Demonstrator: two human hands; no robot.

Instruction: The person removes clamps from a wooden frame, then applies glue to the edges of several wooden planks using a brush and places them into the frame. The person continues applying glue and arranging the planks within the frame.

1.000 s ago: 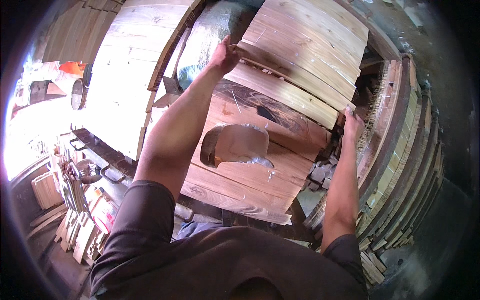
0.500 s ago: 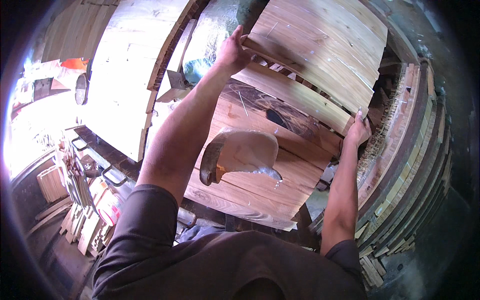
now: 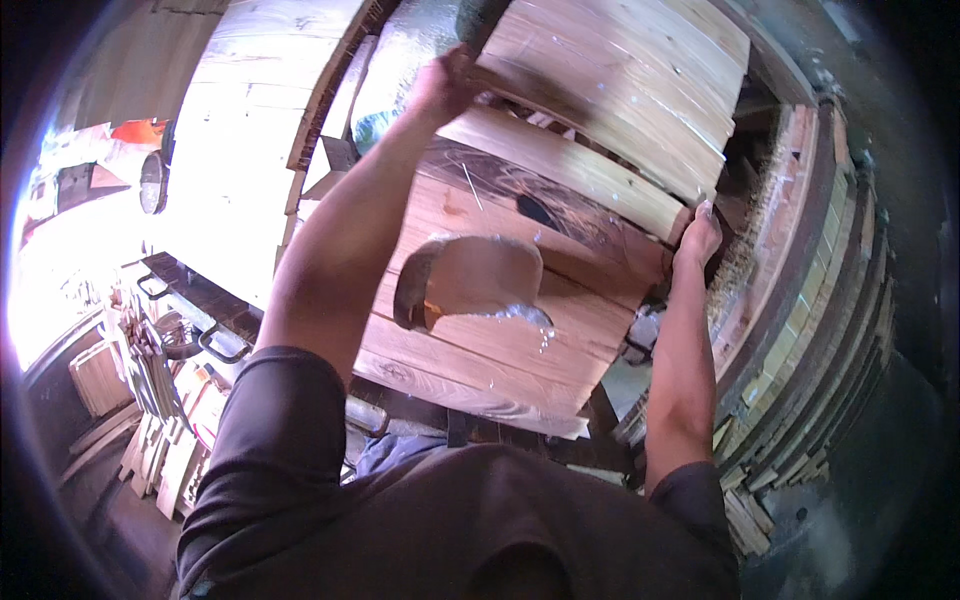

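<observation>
A pale wood panel (image 3: 620,75) made of planks side by side lies at the far side. At its near left corner, my left hand (image 3: 443,90) is closed on the edge, its fingers partly in shadow. My right hand (image 3: 701,235) grips the near right corner, thumb on top. Just in front of the panel runs a narrow pale board (image 3: 565,165), with a gap between them. Nearer lies a reddish plank panel (image 3: 440,355) with a dark, figured plank (image 3: 590,215) along its far part. Above it shows a curved brown and whitish piece (image 3: 480,275) whose kind I cannot tell.
Stacked wooden panels (image 3: 820,280) stand along the right. A brightly lit panel (image 3: 240,130) lies at the left, beside a dark metal edge with handles (image 3: 220,345). Thin wood offcuts (image 3: 160,450) are piled at the lower left.
The whole scene has shifted slightly up and left in the picture. Both hands keep their places at the near corners of the far panel.
</observation>
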